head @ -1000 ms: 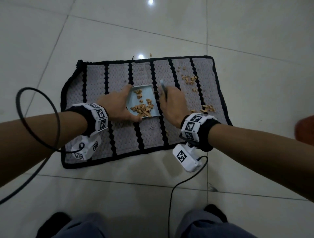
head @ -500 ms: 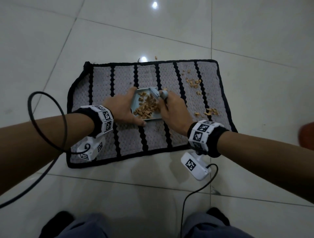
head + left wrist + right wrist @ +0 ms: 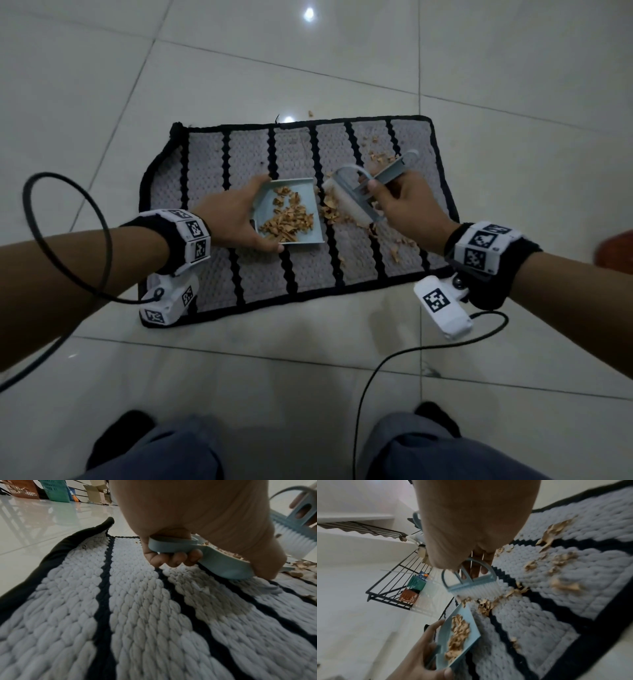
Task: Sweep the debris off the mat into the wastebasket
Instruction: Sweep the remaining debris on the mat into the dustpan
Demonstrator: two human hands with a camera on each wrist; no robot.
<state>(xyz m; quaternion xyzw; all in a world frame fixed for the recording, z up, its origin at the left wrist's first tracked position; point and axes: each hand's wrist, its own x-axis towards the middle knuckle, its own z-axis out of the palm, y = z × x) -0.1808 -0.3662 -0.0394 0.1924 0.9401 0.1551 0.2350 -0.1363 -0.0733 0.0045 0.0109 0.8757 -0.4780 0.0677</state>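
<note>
Both hands occupied — dustpan left, brush right.
Left hand [image 3: 229, 222] grips the dustpan [image 3: 291, 209] holding debris [image 3: 287, 222]; right hand [image 3: 407, 205] grasps the brush [image 3: 356, 202], bristles touching scattered chips on the striped mat [image 3: 308, 274] — white tiled floor [image 3: 137, 85] around.

floor [image 3: 479, 68]: pale glossy tiles with thin grout lines
light [image 3: 309, 13]: a bright spot mirrored in the tiles, far beyond the fingers
stairs [image 3: 356, 527]: a dark railing against a pale wall, beyond the right fingers
crates: a teal crate [image 3: 54, 490] and a brown crate [image 3: 22, 488] side by side, far beyond the left fingers
boxes [image 3: 97, 492]: cardboard, just beside the teal crate
</note>
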